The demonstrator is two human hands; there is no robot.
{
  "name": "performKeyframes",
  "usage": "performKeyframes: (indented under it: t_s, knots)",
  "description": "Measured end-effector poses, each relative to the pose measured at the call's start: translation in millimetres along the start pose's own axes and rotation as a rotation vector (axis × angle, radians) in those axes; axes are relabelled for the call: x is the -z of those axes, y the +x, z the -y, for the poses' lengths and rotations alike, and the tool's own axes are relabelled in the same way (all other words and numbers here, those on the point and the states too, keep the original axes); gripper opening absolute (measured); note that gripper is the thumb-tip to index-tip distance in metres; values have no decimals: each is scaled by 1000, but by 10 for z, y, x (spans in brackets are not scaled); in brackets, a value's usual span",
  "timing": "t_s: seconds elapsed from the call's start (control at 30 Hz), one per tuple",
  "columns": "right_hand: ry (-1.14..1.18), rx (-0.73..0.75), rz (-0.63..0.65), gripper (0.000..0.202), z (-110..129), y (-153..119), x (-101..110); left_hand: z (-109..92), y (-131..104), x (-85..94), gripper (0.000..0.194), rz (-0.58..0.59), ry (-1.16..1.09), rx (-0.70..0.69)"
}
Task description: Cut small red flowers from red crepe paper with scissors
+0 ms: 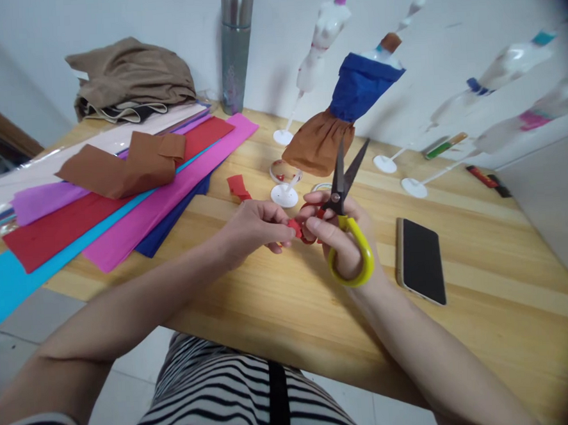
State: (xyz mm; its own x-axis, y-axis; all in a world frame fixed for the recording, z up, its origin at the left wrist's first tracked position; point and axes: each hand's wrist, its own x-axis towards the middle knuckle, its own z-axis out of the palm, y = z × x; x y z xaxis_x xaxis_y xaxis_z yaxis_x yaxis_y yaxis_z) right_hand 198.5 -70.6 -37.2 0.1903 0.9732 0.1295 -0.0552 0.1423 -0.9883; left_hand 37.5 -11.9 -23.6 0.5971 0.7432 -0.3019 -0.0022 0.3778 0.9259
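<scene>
Between the fingertips of both hands is a small piece of red crepe paper (295,228). My left hand (258,227) pinches its left side. My right hand (346,237) has the thumb through the yellow handle of a pair of scissors (343,196), whose dark blades point up and stand apart; its fingertips are at the red piece too. Just beyond my left hand, a red paper scrap (239,187) lies on the table. Behind the hands stands a small dress-form mannequin wearing a blue paper top (365,85) and a gathered brown paper skirt (321,143).
Colored paper strips (168,200) and folded brown paper (131,164) lie at left, before a brown cloth (131,77). A grey thermos (237,55) stands at the back. More mannequins (319,37) line the wall. A phone (420,260) lies at right on the wooden table (265,303).
</scene>
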Motion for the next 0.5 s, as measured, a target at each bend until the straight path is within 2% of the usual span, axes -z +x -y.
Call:
performKeyframes:
  t_s: [0.1, 0.2, 0.27, 0.4, 0.5]
  knots:
    - [-104, 9, 57, 29, 34, -11, -21, 0, 9, -3, 8, 12, 47, 1]
    - [-146, 13, 56, 26, 34, -10, -39, 2, 10, 6, 10, 27, 51, 0]
    - [-130, 29, 24, 25, 18, -3, -34, -1, 4, 23, 12, 39, 21, -5]
    - [-86, 72, -68, 26, -30, 9, -4, 0, -8, 57, 38, 50, -40, -26]
    - [-60, 73, -109, 27, -63, 1, -6, 22, -16, 43, 37, 67, -102, -38]
